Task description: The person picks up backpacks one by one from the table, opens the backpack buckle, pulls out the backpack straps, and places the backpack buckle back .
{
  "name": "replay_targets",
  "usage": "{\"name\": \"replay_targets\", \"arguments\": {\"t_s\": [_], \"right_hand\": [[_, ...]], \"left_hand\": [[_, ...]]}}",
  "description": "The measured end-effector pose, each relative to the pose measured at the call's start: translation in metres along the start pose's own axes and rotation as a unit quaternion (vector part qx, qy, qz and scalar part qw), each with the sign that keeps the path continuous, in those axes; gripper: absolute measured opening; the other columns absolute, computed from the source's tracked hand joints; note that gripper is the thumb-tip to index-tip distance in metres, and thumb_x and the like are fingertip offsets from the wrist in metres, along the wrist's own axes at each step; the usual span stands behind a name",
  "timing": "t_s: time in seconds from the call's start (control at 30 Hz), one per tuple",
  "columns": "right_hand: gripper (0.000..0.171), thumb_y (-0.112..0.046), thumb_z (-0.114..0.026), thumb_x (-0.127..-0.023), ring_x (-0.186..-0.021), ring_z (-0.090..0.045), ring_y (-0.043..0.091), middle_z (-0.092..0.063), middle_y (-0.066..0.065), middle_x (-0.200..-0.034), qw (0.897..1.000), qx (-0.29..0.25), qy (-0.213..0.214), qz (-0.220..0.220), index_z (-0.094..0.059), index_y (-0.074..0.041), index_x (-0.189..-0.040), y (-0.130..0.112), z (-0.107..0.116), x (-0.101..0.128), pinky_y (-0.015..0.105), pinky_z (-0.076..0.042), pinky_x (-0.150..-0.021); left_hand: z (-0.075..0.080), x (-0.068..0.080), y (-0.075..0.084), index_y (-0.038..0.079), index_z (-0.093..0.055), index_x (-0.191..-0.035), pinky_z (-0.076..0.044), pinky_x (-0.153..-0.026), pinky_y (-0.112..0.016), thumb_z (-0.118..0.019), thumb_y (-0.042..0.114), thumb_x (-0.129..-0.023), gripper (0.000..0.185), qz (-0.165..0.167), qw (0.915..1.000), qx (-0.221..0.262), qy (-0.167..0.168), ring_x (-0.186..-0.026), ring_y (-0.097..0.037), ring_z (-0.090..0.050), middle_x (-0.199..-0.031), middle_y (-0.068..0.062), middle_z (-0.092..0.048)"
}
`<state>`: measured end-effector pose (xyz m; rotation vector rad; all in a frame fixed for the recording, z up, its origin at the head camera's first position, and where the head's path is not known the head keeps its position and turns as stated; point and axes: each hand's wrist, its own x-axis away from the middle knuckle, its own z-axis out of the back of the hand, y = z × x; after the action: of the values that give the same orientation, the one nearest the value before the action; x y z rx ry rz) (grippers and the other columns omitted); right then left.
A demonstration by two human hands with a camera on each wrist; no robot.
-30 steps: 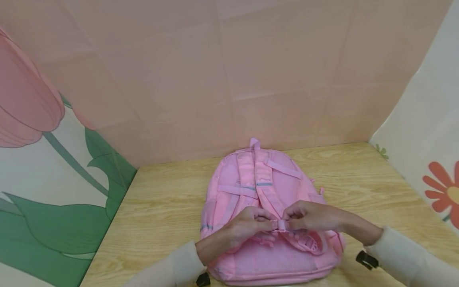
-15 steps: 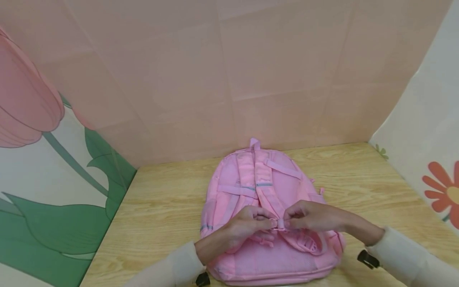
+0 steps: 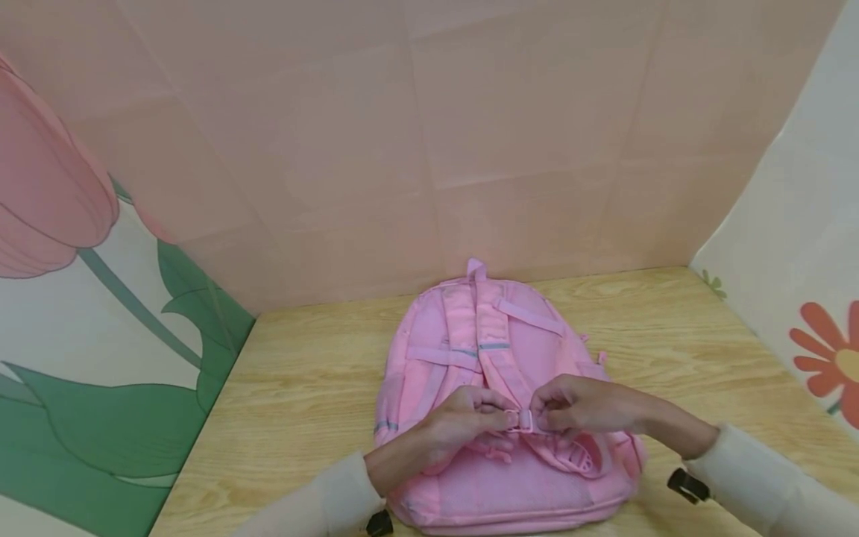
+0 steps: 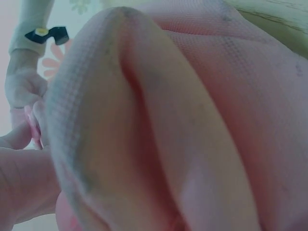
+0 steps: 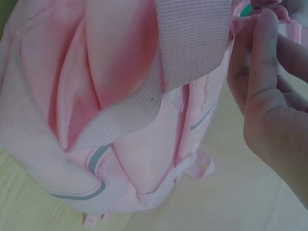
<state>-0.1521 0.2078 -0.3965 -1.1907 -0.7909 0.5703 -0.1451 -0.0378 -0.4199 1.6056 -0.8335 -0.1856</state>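
A pink backpack (image 3: 470, 350) lies strap side up on the wooden table (image 3: 302, 388), its top handle toward the back wall. Both hands meet over its lower middle at a small pink strap buckle (image 3: 523, 421). My left hand (image 3: 463, 418) pinches the buckle's left part, and my right hand (image 3: 577, 406) pinches the right part. In the right wrist view my right hand (image 5: 262, 86) curls at the buckle beside a woven strap (image 5: 192, 38). The left wrist view is filled by the pink padded fabric (image 4: 168, 120), with my left hand (image 4: 21, 163) at the lower left.
Pink panels close the back, and flower-printed walls stand at the left (image 3: 80, 335) and right (image 3: 805, 298). Bare wood lies on both sides of the backpack. Black wrist-camera clips (image 3: 684, 485) sit on both white sleeves.
Both hands stay at the buckle; the fingers shift only slightly, and the backpack has not moved.
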Motion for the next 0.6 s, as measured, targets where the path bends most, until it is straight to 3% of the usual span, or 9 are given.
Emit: {"name": "replay_targets", "arguments": {"t_s": [0.2,0.6], "right_hand": [[0.014,-0.008,-0.057,-0.099,-0.077,-0.064,0.014,-0.064,0.010,-0.090,1.000,0.019,0.005,0.002,-0.064,0.004,-0.098,-0.0029,-0.0016,-0.0013,0.033,-0.063,-0.071],[0.017,-0.013,-0.061,-0.099,-0.073,-0.063,0.012,-0.065,0.009,-0.086,1.000,0.019,0.012,0.003,-0.067,0.003,-0.098,-0.0055,-0.0053,-0.0021,0.031,-0.063,-0.068]], "left_hand": [[-0.0008,-0.0006,-0.0003,-0.004,-0.065,-0.114,-0.063,-0.080,-0.044,-0.065,0.005,-0.095,0.021,0.002,1.0000,-0.010,0.001,-0.072,-0.018,-0.070,-0.087,-0.005,-0.068],[-0.0021,-0.0025,-0.0041,-0.003,-0.066,-0.111,-0.064,-0.076,-0.039,-0.065,0.003,-0.093,0.020,-0.004,0.9995,-0.030,0.009,-0.071,-0.017,-0.070,-0.084,-0.006,-0.069]]}}
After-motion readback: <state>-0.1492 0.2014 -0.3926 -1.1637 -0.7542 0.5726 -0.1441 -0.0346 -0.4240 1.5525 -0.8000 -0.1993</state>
